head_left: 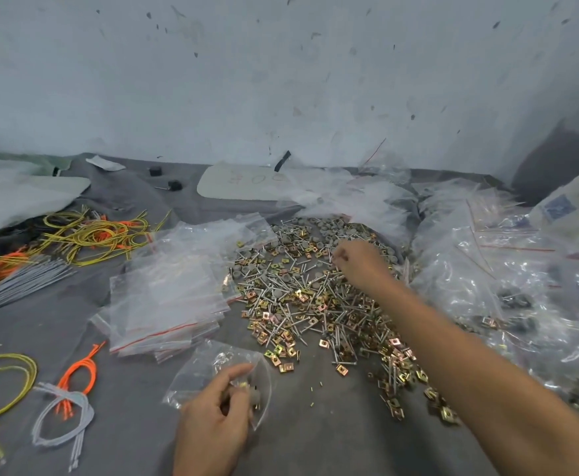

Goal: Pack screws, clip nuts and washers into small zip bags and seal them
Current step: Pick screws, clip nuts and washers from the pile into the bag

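Status: mid-run, one bag being filled.

- Left grip (212, 417), near edge of the worktop (315, 434), left of centre: fingers and thumb pinch the open bag (205, 369) at its mouth. A few parts show inside, at least one brass clip nut and a grey washer. Not sealed.
- Right grip (360, 262), reaching to the far side of the pile (308, 297) at mid-worktop: fingers curled down onto the parts. Motion blur; cannot tell whether a piece is pinched.
- Pile: screws, clip nuts and washers mixed, large, spreading toward the near right corner.
- Empty bags (167, 293): thick stack just left of the pile, red zip strips visible.
- Filled bags (487, 269): heap along the right edge, dark contents show in several. Seals too small to check.
- Wire loops (88, 235) at the left edge, apart from the work.

Judgement: a fair batch looks packed, but the pile and the stack suggest most remains. This bag needs more parts, then sealing.
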The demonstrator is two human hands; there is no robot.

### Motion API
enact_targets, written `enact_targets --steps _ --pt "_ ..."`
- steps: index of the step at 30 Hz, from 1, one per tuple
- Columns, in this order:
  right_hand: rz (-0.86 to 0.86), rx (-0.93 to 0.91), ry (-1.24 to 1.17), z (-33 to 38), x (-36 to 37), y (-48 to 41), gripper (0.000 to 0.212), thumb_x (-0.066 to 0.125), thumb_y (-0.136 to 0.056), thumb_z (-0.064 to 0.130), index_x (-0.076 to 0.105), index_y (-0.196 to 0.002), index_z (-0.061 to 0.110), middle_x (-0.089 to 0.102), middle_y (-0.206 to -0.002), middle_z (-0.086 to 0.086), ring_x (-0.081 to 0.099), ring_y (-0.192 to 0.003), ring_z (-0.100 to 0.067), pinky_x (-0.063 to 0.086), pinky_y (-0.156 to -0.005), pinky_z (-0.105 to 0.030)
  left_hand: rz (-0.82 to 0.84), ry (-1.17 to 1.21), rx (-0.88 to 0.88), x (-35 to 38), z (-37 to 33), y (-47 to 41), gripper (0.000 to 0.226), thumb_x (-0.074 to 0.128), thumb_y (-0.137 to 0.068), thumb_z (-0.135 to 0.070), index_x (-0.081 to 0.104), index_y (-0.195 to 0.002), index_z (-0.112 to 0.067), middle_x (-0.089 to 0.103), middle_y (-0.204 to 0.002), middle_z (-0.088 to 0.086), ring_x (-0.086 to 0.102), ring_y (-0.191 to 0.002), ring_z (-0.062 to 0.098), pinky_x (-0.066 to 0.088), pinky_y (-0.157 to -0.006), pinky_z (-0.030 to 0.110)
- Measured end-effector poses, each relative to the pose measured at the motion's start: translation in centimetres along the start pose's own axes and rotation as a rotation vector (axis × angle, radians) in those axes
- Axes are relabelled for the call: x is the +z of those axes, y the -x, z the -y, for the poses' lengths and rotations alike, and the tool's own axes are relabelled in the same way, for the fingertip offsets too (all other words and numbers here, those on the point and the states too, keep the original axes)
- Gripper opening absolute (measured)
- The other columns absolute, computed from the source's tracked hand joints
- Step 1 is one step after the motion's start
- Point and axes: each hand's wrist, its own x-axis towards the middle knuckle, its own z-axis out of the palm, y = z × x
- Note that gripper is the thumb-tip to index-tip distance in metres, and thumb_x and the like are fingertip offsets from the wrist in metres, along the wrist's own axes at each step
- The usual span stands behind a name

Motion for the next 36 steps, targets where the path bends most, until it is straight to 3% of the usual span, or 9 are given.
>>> enact_targets --steps 4,12,15,19,23,26,29,32,36 --pt "0.062 -0.016 0.113 -0.9 0.7 -3.1 0.012 0.063 -0.096 0.017 0.072 -0.105 0.017 0.067 -0.11 -0.002 0.063 -0.099 -0.024 0.051 -0.086 -0.036 -0.004 -0.003 0.002 0.0 0.5 -0.4 0.06 0.055 -0.089 0.005 0.07 -0.096 -0.052 0.069 -0.058 0.001 0.062 -0.048 0.013 0.052 -0.052 0.022" --pt "0.135 -0.137 0.373 -0.4 0.5 -3.5 0.009 0.053 -0.097 0.008 0.06 -0.092 0.011 0.063 -0.093 -0.007 0.062 -0.09 -0.028 0.053 -0.076 -0.04 0.007 0.045 0.021 -0.2 0.0 -0.3 0.057 0.055 -0.092 0.003 0.07 -0.096 -0.051 0.068 -0.058 0.003 0.062 -0.049 0.012 0.05 -0.051 0.02" --pt "0.072 -0.097 0.139 0.9 -0.7 -1.7 0.013 0.054 -0.101 0.017 0.064 -0.094 0.014 0.065 -0.09 -0.001 0.064 -0.085 -0.022 0.055 -0.076 -0.04 0.006 0.041 0.001 -0.1 -0.2 -0.2 0.058 0.055 -0.091 0.004 0.07 -0.095 -0.053 0.069 -0.059 0.002 0.062 -0.05 0.012 0.05 -0.052 0.019" --pt "0.027 -0.145 -0.388 3.8 -2.1 6.8 0.005 0.065 -0.095 0.028 0.067 -0.091 0.031 0.065 -0.082 0.015 0.061 -0.072 0.001 0.048 -0.058 -0.017 0.01 0.046 -0.008 -0.3 -0.7 -0.1 0.054 0.056 -0.092 -0.003 0.068 -0.097 -0.055 0.07 -0.061 0.001 0.064 -0.052 0.013 0.052 -0.055 0.021" --pt "0.074 -0.239 -0.688 5.8 -0.8 17.2 0.006 0.072 -0.087 0.036 0.071 -0.089 0.031 0.067 -0.085 0.014 0.063 -0.077 -0.006 0.047 -0.067 -0.016 0.006 0.029 -0.007 -0.3 -1.1 0.2 0.046 0.057 -0.088 -0.012 0.067 -0.1 -0.055 0.07 -0.062 -0.001 0.064 -0.055 0.011 0.052 -0.06 0.029" --pt "0.109 -0.254 -0.621 6.9 1.3 20.7 0.007 0.077 -0.085 0.033 0.073 -0.09 0.031 0.06 -0.078 0.013 0.058 -0.074 -0.006 0.04 -0.065 -0.014 0.011 -0.015 -0.009 -0.4 -1.1 0.2 0.053 0.058 -0.09 -0.003 0.066 -0.101 -0.054 0.071 -0.064 -0.004 0.064 -0.056 0.009 0.052 -0.061 0.029" --pt "0.116 -0.287 -0.5 7.4 2.8 21.3 0.009 0.073 -0.089 0.039 0.072 -0.096 0.033 0.054 -0.084 0.02 0.055 -0.081 -0.001 0.041 -0.07 -0.014 0.016 -0.002 0.002 -0.5 -1.7 0.6 0.04 0.055 -0.084 -0.02 0.065 -0.102 -0.054 0.068 -0.061 0.003 0.064 -0.056 0.016 0.057 -0.063 0.037" --pt "0.104 -0.339 -0.318 7.8 3.7 21.3 0.019 0.061 -0.095 0.047 0.067 -0.108 0.035 0.051 -0.097 0.019 0.053 -0.097 -0.002 0.043 -0.084 -0.024 0.014 0.004 -0.004 -0.5 -1.8 0.7 0.039 0.049 -0.077 -0.028 0.066 -0.103 -0.052 0.066 -0.058 0.006 0.064 -0.056 0.02 0.059 -0.066 0.041" --pt "0.151 -0.392 -0.256 8.6 3.8 20.6 0.027 0.052 -0.098 0.047 0.063 -0.119 0.036 0.056 -0.103 0.01 0.056 -0.1 -0.013 0.047 -0.086 -0.033 0.009 -0.014 -0.013 -0.5 -1.7 0.6 0.04 0.05 -0.076 -0.029 0.066 -0.104 -0.051 0.064 -0.058 0.007 0.063 -0.057 0.021 0.058 -0.066 0.044"
